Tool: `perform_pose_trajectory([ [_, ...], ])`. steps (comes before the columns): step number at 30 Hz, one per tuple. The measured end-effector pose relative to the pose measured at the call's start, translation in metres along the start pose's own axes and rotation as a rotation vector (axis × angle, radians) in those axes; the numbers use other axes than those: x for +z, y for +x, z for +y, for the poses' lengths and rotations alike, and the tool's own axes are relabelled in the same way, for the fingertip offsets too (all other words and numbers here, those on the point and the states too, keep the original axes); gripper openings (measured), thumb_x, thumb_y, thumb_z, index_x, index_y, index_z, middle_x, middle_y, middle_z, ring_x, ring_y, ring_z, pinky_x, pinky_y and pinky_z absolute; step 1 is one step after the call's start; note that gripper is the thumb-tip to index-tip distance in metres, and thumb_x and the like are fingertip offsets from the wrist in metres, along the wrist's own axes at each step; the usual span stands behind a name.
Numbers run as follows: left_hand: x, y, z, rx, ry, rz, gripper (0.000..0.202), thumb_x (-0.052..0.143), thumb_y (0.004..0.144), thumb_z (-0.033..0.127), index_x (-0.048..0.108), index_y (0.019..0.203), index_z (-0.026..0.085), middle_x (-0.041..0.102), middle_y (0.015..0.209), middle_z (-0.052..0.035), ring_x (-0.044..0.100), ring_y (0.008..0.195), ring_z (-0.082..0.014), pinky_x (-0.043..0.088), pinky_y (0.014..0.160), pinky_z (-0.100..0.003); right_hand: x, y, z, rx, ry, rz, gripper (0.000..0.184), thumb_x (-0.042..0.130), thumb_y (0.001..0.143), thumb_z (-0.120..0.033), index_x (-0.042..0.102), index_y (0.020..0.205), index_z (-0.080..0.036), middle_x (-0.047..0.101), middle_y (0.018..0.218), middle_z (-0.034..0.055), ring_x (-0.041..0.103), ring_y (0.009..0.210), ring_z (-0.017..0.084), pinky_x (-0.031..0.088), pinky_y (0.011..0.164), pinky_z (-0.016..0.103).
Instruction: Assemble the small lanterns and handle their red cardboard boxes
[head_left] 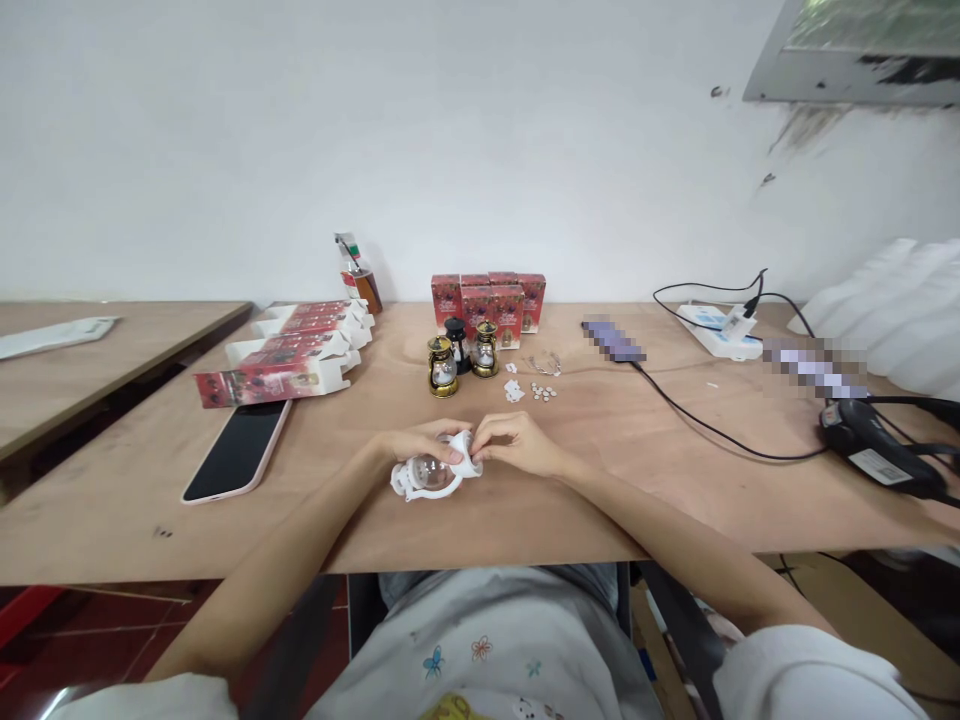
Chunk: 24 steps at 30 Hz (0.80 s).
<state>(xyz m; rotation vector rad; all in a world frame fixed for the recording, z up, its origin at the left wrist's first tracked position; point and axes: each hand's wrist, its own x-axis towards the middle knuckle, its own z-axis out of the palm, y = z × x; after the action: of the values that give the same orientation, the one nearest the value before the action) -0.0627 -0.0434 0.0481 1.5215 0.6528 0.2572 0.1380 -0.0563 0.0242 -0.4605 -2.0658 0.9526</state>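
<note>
A small white lantern (431, 473) with a clear globe lies on its side above the table, its base turned to the right. My left hand (424, 440) is closed around it, thumb on the white base. At that base, the fingers of my right hand (517, 443) are pinched together; whatever they hold, if anything, is hidden. Beyond my hands stand two gold lanterns (442, 368) and a black lantern (456, 345). Several button cells (544, 392), small white pieces (514, 390) and a little heap of thin wire-like parts (546, 364) lie to their right.
Several red printed boxes (491, 315) stand near the wall. Open red cartons (292, 350) lie at left, beside a phone (238, 450). A bottle (358, 275) stands behind. At right are another phone (613, 340), a power strip (720, 332), cables and a black device (874, 445).
</note>
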Motion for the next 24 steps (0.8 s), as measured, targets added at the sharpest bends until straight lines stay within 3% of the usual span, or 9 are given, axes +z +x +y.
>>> perform_pose_trajectory([
  [8,-0.007,0.000,-0.016,-0.066,-0.098,0.059,0.051,0.078,0.053,0.042,0.059,0.095,0.018,0.064,0.081,-0.0004,0.060,0.077,-0.0162,0.045,0.067,-0.025,0.002,0.000,-0.006,0.006,-0.046,-0.003,0.020,0.062,0.081,-0.034,0.063,0.072,-0.016,0.062,0.075,0.0025,0.058,0.070,0.011,0.046,0.069,0.025],
  [15,-0.009,0.001,-0.022,-0.036,-0.314,-0.096,0.047,0.075,0.060,0.034,0.053,0.096,0.013,0.066,0.077,-0.0043,0.063,0.060,-0.0157,0.046,0.056,-0.024,0.004,0.000,-0.008,0.007,-0.060,0.050,0.012,0.061,0.081,-0.027,0.062,0.073,-0.017,0.063,0.080,0.0033,0.060,0.075,0.012,0.047,0.074,0.026],
  [24,-0.011,0.002,-0.022,-0.014,-0.340,-0.127,0.048,0.073,0.061,0.036,0.053,0.097,0.012,0.066,0.072,-0.0062,0.064,0.058,-0.0182,0.047,0.051,-0.024,0.009,-0.003,-0.004,-0.159,-0.197,0.116,0.008,0.056,0.084,-0.022,0.060,0.078,-0.017,0.066,0.082,0.0055,0.062,0.078,0.014,0.050,0.075,0.028],
])
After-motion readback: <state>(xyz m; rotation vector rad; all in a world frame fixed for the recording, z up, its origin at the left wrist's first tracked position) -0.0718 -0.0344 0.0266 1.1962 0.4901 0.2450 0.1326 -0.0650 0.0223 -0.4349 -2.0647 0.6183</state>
